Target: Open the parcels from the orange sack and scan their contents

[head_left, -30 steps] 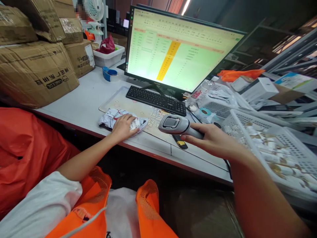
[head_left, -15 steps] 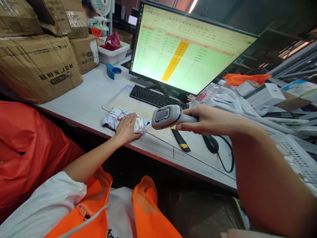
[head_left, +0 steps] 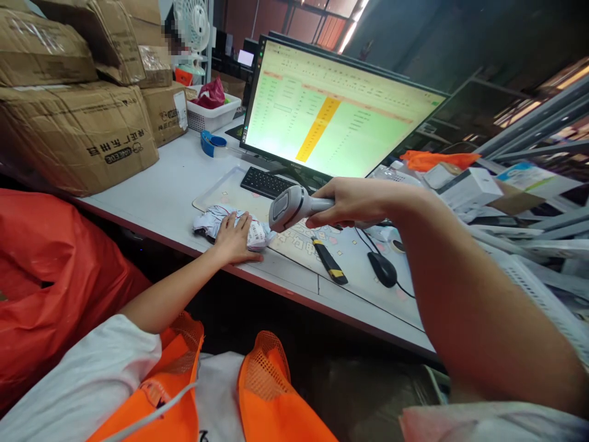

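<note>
A crumpled white plastic parcel (head_left: 211, 220) with a printed barcode label lies near the front edge of the desk. Across its top rests my left hand (head_left: 234, 240), fingers spread and flat, the thumb out toward the desk edge. My right hand (head_left: 343, 202) is wrapped around the handle of a grey-white barcode scanner (head_left: 288, 207). The scanner's head hangs just right of the parcel, pointing left toward the label side. Below the scanner, a black and yellow utility knife (head_left: 329, 261) lies on the patterned desk mat (head_left: 294, 242).
A monitor (head_left: 340, 110) showing a spreadsheet stands behind the keyboard (head_left: 264, 182). To the right is a black mouse (head_left: 383, 269) with its cable. Cardboard boxes (head_left: 83, 135), a blue tape dispenser (head_left: 211, 145) and a white basket (head_left: 214, 115) occupy the left; small boxes (head_left: 476, 187) crowd the right.
My right hand has moved left with the scanner, bringing its head closer to the parcel. The left hand stays on the parcel. My view has shifted slightly, showing more of the mouse.
</note>
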Demonstrator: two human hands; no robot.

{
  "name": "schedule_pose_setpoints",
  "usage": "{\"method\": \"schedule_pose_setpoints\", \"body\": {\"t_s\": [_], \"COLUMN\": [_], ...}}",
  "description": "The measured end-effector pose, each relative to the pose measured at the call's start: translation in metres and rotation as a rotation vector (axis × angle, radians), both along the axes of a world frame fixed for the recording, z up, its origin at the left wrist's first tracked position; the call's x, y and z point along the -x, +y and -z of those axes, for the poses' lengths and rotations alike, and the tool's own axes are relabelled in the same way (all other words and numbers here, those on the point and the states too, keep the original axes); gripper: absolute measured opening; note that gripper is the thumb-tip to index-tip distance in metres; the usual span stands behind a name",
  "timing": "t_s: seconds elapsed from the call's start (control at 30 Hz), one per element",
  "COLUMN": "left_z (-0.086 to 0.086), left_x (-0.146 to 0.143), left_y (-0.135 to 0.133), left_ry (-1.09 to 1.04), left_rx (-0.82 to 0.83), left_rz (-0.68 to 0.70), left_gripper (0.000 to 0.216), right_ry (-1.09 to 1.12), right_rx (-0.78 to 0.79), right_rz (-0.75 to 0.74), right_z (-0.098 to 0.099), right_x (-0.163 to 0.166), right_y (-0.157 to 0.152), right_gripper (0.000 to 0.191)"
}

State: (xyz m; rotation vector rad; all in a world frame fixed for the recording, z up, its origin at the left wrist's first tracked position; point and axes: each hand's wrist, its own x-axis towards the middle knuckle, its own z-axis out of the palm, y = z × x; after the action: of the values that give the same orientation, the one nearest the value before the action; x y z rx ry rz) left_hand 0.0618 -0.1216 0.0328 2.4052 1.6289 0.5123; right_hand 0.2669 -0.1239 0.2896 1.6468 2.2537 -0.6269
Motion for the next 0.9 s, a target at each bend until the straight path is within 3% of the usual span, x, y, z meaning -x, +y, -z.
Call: {"method": "schedule_pose_setpoints", "body": {"t_s": [0.23, 0.33, 0.4, 0.5, 0.6, 0.67, 0.77, 0.83, 0.9], "left_z": [0.002, 0.000, -0.012, -0.049, -0.088, -0.095, -0.067, -0.035, -0.007], "left_x": [-0.002, 0.001, 0.011, 0.043, 0.084, 0.104, 0.117, 0.117, 0.115], "left_y": [-0.003, -0.002, 0.001, 0.010, 0.022, 0.031, 0.046, 0.053, 0.056], "left_ry": [-0.024, -0.035, -0.078, -0.229, -0.361, -0.379, -0.432, -0.489, -0.611], "left_rx": [-0.018, 0.008, 0.040, -0.058, -0.332, -0.367, -0.211, -0.091, 0.013], "left_rz": [-0.018, 0.016, 0.054, 0.084, 0.053, 0.022, -0.034, -0.068, -0.103], "left_gripper": [0.123, 0.124, 0.122, 0.087, 0.054, 0.045, 0.043, 0.047, 0.053], "right_ry": [-0.015, 0.032, 0.104, 0.158, 0.051, -0.050, -0.126, -0.127, -0.031], "right_rx": [-0.003, -0.042, -0.089, -0.252, -0.469, -0.535, -0.554, -0.555, -0.579], "right_rz": [-0.037, 0.012, 0.074, 0.168, 0.333, 0.502, 0.651, 0.668, 0.600], "right_z": [0.002, 0.007, 0.017, 0.050, 0.106, 0.144, 0.177, 0.177, 0.164], "right_x": [0.014, -0.004, -0.030, -0.081, -0.128, -0.150, -0.168, -0.171, -0.166], "right_y": [0.001, -0.003, -0.009, -0.020, -0.030, -0.038, -0.050, -0.058, -0.060], "right_gripper": [0.033, 0.038, 0.041, 0.043, 0.037, 0.034, 0.039, 0.042, 0.039]}}
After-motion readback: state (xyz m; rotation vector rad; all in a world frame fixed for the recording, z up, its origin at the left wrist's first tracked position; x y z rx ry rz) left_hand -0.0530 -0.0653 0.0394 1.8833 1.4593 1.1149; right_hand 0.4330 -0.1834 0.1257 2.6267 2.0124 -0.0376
